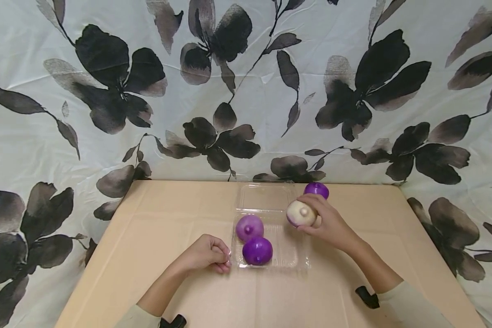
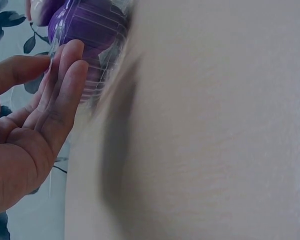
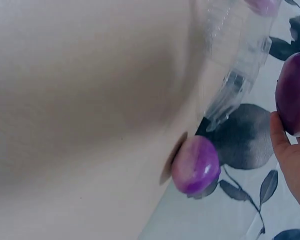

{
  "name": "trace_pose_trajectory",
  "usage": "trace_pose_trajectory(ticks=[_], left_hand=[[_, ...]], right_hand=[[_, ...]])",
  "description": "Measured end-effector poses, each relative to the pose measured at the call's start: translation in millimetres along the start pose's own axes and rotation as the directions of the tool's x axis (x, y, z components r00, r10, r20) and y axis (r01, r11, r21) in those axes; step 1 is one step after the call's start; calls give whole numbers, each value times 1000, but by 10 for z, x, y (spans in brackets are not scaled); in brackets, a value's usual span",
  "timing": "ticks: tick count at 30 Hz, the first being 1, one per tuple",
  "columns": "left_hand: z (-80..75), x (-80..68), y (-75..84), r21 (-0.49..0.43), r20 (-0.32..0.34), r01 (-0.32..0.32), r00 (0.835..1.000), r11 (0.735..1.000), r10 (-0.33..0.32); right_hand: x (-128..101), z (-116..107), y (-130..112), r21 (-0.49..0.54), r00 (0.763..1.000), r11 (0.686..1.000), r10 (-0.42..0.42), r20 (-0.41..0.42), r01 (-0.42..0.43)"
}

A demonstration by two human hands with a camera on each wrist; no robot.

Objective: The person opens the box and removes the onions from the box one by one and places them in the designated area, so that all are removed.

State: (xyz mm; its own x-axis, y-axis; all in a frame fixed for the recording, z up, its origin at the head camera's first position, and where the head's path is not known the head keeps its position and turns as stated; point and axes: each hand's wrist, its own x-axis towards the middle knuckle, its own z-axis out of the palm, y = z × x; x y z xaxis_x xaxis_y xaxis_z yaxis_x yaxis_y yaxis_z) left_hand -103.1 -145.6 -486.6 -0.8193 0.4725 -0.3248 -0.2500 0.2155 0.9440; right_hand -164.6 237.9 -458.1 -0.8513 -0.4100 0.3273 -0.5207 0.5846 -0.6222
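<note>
Right hand (image 1: 330, 223), fingers curled round a pale onion (image 1: 300, 213), purple at its lower edge, held just above the right rim of a clear tray (image 1: 297, 257). In the right wrist view, that onion (image 3: 295, 95) dark purple against the palm. Left hand (image 1: 207, 253) at the tray's left edge, fingertips on the plastic wall (in the left wrist view fingers (image 2: 65, 85) nearly straight, thumb opposite, the thin plastic between them), a light pinch on the rim. Inside the tray, two onions touching: a pale purple one (image 1: 249, 227) behind, a dark purple one (image 1: 257, 250) in front, nearest the left hand. Tray lid (image 1: 266, 197) open, lying flat toward the back. Fourth onion (image 1: 316, 189), purple, on the table (image 1: 147, 255) just behind the right hand, beside the lid. Floral cloth (image 1: 106, 91) draped behind and around the table.
</note>
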Motion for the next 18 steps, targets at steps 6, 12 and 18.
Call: trace_pose_trajectory(ticks=[6,12,18], left_hand=[[0,0,2,4,-6,8,1000,1000,-8],[9,5,-6,1,-9,8,1000,1000,-8],[4,2,-7,5,-9,7,1000,1000,-7]], right_hand=[[-39,-110,83,-28,998,1000,13,-57,-15],[-79,-242,226,-3,993,999,40,-109,-40],[-114,-377,413,-8,985,996,87,-151,-89]])
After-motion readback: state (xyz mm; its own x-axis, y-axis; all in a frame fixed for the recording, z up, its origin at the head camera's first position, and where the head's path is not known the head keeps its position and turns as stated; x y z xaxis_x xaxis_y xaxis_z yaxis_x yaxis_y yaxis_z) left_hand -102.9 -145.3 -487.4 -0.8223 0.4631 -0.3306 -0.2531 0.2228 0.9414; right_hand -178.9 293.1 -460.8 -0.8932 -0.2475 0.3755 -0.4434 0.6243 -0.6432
